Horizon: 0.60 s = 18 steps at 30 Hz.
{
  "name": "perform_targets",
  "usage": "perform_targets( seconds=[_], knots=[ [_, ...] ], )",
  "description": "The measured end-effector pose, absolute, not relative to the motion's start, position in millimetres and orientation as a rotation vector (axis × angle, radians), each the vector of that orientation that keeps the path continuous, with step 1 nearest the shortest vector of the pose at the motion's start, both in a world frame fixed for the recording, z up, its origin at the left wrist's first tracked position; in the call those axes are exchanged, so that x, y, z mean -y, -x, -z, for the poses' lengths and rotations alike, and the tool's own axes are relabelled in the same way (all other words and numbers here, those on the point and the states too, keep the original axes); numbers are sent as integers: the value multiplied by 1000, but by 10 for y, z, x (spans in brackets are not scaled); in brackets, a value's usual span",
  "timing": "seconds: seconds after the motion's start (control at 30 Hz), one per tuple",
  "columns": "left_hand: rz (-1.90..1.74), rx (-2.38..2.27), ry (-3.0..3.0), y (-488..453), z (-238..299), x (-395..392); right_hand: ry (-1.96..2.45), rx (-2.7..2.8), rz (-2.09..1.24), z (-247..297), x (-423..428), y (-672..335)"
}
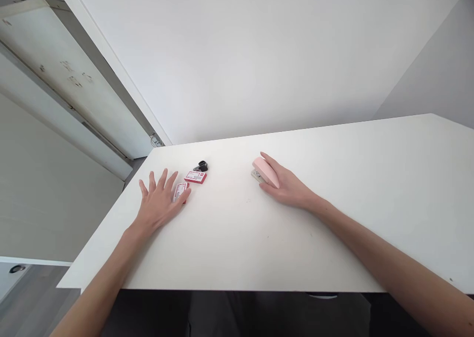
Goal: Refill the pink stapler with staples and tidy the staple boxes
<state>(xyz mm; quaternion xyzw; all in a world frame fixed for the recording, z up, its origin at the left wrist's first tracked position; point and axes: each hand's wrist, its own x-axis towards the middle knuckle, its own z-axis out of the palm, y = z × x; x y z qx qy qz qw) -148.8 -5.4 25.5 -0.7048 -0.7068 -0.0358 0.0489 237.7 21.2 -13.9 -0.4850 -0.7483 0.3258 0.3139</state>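
Observation:
My left hand [159,201] lies flat on the white table [333,203] with fingers spread, its thumb touching a small red and white box [180,191]. A second red and white box [195,177] lies just beyond it, and a small black object [201,166] sits behind that. My right hand [287,185] rests on the table with its fingers round a pink stapler [265,172], which lies on the tabletop.
The table's near edge runs across the bottom of the view and its left edge slants up toward the wall. A white wall stands behind the table. Left of the table is a white door or panel [66,80] and grey floor.

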Motion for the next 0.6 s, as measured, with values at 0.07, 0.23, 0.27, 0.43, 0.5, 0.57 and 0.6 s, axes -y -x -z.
perform_targets(
  seconds=[0.07,0.23,0.27,0.43,0.5,0.57,0.6],
  knots=[
    [116,2187,2188,1502,-268,87,1265,1983,-847,151,-214,-2387],
    [133,2272,2224,1262,-253,45,1232,1994,-843,158,-211,-2408],
    [113,2270,2231,1205,-246,34,1230,1995,-843,159,-211,-2412],
    [100,2231,2266,991,-203,111,1239,2002,-872,154,-212,-2429],
    [111,2180,2317,926,-192,193,1232,1982,-908,140,-207,-2429],
    [125,2080,2413,860,-190,270,1223,1943,-959,116,-196,-2418],
    [132,2010,2479,824,-192,299,1223,1917,-985,101,-189,-2410]
  ],
)
